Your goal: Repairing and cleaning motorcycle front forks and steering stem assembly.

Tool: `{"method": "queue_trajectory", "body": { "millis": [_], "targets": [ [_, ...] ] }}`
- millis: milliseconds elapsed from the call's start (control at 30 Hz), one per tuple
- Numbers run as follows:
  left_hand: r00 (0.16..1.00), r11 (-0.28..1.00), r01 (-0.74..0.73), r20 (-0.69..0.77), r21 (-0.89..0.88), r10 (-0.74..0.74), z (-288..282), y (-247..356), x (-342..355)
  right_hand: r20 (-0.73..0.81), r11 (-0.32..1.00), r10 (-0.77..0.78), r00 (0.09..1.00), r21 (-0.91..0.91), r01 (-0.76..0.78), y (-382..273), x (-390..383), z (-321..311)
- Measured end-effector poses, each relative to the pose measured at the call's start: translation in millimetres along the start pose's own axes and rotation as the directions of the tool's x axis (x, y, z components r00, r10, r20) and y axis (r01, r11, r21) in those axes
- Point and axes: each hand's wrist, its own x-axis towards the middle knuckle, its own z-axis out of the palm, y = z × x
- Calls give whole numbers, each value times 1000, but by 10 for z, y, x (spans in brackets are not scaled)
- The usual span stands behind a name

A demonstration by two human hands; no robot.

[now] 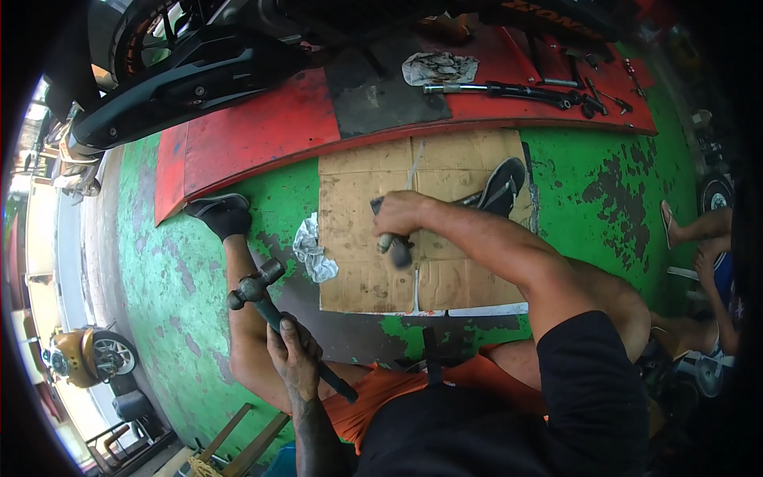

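Note:
A ball-peen hammer [269, 298] with a dark metal head and a dark green handle is gripped in my left hand [296, 354], its head pointing up and away from me. Over the cardboard sheet [362, 278], my right hand [403, 212] is closed around a dark metal part [399, 254] with a pale, rounded end. My fingers cover most of that part, and its exact kind does not show. Left of the cardboard lies a crumpled white rag [315, 250] with grey stains. The hammer is well apart from the metal part.
A long red and black platform [262, 131] crosses ahead, with a motorcycle [191, 91] above it. On it lie a stained rag [441, 68], a long metal rod assembly [509, 91] and several tools. My feet flank the cardboard; another person's leg [703, 226] shows at right.

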Motion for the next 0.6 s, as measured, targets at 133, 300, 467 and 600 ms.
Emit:
{"method": "queue_trajectory", "body": {
  "millis": [133,300,467,600],
  "targets": [
    [997,998,62,39,-32,-61,12,-6,56,-70,929,335,940,192,-317,203,-23,-135],
    [1000,1000,9,24,17,-9,27,-48,100,-496,733,656,569,597,-325,-180,100,-250],
    [998,999,45,42,7,-45,113,-6,138,-512,682,630,584,724,-102,-1011,457,-491],
    [999,1000,-9,45,28,8,140,22,103,-528,700,600,601,710,-75,-1116,615,-484]
  ]
}}
